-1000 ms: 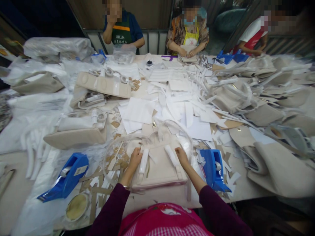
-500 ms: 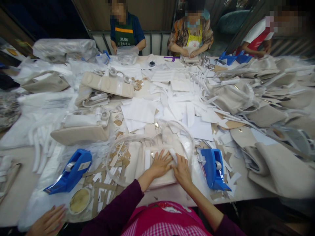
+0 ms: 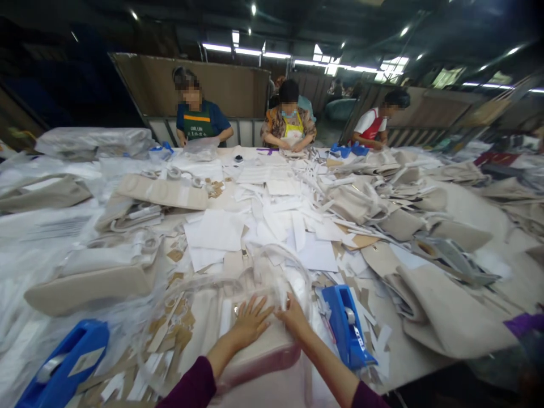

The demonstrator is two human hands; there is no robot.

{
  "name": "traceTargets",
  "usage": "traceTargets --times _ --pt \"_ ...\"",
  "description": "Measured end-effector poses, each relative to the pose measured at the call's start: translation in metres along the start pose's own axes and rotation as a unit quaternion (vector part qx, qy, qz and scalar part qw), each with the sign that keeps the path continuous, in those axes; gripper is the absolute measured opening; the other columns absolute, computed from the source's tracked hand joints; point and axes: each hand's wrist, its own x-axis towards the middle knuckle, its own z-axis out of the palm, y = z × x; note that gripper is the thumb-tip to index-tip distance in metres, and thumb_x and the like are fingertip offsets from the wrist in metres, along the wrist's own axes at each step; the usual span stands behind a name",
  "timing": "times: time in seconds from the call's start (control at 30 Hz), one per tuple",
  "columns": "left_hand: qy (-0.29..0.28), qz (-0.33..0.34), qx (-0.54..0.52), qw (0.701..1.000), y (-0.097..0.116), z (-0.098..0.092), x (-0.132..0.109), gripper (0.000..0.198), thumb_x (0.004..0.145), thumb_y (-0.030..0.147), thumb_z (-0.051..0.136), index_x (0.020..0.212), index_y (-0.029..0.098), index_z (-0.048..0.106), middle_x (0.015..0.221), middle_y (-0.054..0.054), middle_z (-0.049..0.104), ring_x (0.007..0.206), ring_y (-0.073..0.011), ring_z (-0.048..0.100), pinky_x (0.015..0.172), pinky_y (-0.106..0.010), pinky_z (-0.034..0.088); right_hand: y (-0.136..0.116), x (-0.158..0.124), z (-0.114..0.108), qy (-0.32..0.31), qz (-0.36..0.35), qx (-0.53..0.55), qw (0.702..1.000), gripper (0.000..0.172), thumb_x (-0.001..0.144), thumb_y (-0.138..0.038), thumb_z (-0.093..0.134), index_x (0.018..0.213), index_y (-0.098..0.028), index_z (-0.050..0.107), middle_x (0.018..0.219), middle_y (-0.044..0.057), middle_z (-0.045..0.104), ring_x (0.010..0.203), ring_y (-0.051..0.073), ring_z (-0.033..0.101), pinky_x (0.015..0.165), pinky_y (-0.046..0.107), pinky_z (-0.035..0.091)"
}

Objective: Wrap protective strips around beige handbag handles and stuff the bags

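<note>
A cream handbag (image 3: pixel 259 345) lies flat on the table right in front of me, partly under a clear plastic bag (image 3: pixel 238 283). My left hand (image 3: pixel 250 322) rests flat on top of it with its fingers spread, holding nothing. My right hand (image 3: pixel 292 315) touches the bag's top edge just to the right, next to a white paper-wrapped handle (image 3: pixel 284 294). Its fingers are bent and what they hold, if anything, is hidden.
Two blue tape dispensers flank me, one at the right (image 3: pixel 346 326) and one at the lower left (image 3: pixel 63 365). White paper sheets (image 3: pixel 221 229), card scraps and beige bags (image 3: pixel 91 283) cover the table. More beige bags (image 3: pixel 450 311) pile up right. Three people work at the far side.
My left hand moved from the bag's left handle onto the bag's middle and spread flat; my right hand moved in beside it. The camera tilted up, showing more of the room.
</note>
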Motion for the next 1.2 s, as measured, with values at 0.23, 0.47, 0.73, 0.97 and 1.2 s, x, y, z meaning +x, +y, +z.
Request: traceTargets --times 0.23,0.47,0.73,0.97,1.2 --pt "0.061 -0.023 -0.055 0.996 0.019 -0.031 -0.011 0.050 0.090 0.043 0.041 0.140 0.036 0.038 0.152 -0.001 0.030 0.143 -0.0278 0.017 0.114 -0.058 0.012 -0.017 -0.034 -0.029 -0.109 -0.107 0.117 0.981 0.041 0.080 -0.057 0.053 0.095 -0.022 0.066 0.080 0.003 0.063 0.082 0.022 0.058 0.079 0.035 0.045" --pt "0.082 0.068 -0.260 0.960 0.079 -0.038 -0.034 0.049 0.092 0.052 0.029 0.137 0.038 0.043 0.142 0.001 0.047 0.130 -0.0197 0.044 0.112 -0.036 0.034 -0.046 -0.045 -0.082 -0.245 -0.132 0.111 0.954 0.034 0.080 -0.045 0.059 0.063 -0.018 0.067 0.073 0.003 0.062 0.078 0.019 0.058 0.082 0.033 0.042" --pt "0.167 0.177 0.000 0.970 0.069 0.050 -0.017 0.066 0.086 0.054 0.046 0.145 0.037 0.023 0.138 -0.010 0.050 0.126 -0.0291 0.048 0.101 -0.044 0.045 -0.048 0.040 -0.096 -0.160 -0.131 0.030 0.978 0.016 0.072 -0.030 0.057 0.062 -0.018 0.055 0.047 -0.007 0.042 0.045 0.008 0.035 0.047 0.021 0.027" --pt "0.297 0.164 0.128 0.932 0.091 0.041 -0.034 0.052 0.092 0.044 0.042 0.141 0.025 0.035 0.125 -0.009 0.062 0.118 -0.0209 0.055 0.094 -0.032 0.047 -0.094 0.125 -0.010 -0.073 -0.312 -0.254 0.912 0.025 0.077 -0.013 0.044 0.089 -0.016 0.065 0.080 0.003 0.067 0.077 0.016 0.060 0.073 0.026 0.045" --pt "0.526 0.121 0.193 0.820 0.096 0.081 0.005 0.021 0.089 0.034 0.054 0.108 0.029 0.060 0.094 0.001 0.073 0.087 -0.0147 0.066 0.078 -0.027 0.049 -0.122 0.184 0.137 -0.073 -0.377 -0.396 0.834 0.061 0.075 -0.014 0.062 0.133 -0.011 0.045 0.140 0.019 0.043 0.130 0.028 0.036 0.105 0.041 0.031"
